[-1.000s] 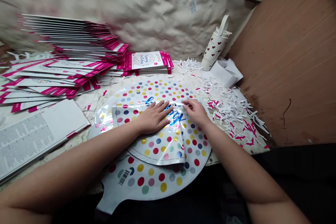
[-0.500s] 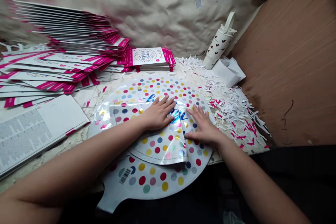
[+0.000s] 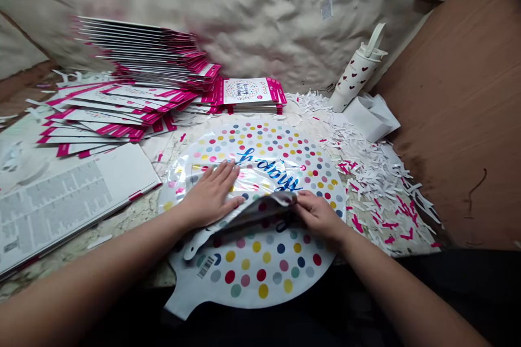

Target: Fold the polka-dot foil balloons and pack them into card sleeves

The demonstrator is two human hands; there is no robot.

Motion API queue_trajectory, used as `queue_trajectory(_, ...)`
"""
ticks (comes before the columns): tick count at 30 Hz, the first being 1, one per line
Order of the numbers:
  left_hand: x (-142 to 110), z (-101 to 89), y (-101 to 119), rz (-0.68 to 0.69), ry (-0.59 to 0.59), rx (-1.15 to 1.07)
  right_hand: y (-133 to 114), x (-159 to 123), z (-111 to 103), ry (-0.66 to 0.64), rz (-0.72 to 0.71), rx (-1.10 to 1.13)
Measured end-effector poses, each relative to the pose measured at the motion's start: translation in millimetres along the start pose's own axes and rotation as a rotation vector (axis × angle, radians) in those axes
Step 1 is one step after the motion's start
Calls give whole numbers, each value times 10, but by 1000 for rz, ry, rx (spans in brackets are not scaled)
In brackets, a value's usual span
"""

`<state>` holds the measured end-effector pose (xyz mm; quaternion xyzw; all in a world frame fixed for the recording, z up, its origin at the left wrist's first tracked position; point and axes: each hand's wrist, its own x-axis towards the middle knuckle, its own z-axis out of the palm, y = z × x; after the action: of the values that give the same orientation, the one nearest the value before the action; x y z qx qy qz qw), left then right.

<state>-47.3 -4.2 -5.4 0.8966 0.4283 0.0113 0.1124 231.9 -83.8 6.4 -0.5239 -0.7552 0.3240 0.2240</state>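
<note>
From my remote view, the change is at the fold: the flap (image 3: 260,212) of the polka-dot foil balloon (image 3: 260,271) has been turned back from its earlier broad fold into a narrow raised ridge, and the blue script is now uncovered. The balloon lies flat on the counter (image 3: 122,233), directly before the person. The left hand (image 3: 209,196) presses the foil with its fingers spread wide, while the right hand (image 3: 317,216) pinches the flap's edge with its fingers held narrow. Behind, pink-edged packets (image 3: 142,59) lie stacked and fanned, with a printed packet (image 3: 248,91) at their end; I cannot see inside them. A heart-patterned bottle (image 3: 354,78) stands beside paper shreds (image 3: 374,173).
</note>
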Motion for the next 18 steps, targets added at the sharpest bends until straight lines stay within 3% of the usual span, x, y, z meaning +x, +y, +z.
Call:
queue_trajectory(3,-112,-213,-340,-81,30,-267,-98,282,-17,82,348,26)
queue_trajectory(5,-155,-417,-414,-211,181,-375,-116,480,-12,100,473,8)
queue_trajectory(7,-220,-549,-295,-307,461,-303,-103,638,-11,80,524,-20)
queue_trajectory(8,-262,-556,-170,-281,570,-223,-96,694,-17,66,546,-35)
queue_trajectory(9,-306,-519,-19,-166,601,-167,-95,733,-29,51,566,-54)
queue_trajectory(10,-348,-442,142,16,458,-129,-108,753,-44,40,582,-79)
queue_trajectory(11,-384,-336,294,76,300,-85,-137,755,-59,37,596,-109)
queue_trajectory(14,-443,2,571,36,28,9,-325,656,-51,144,590,-270)
queue_trajectory(16,-457,133,583,5,-38,21,-478,534,43,214,366,-454)
queue_trajectory(18,-467,166,520,22,-56,20,-572,422,189,110,-9,-622)
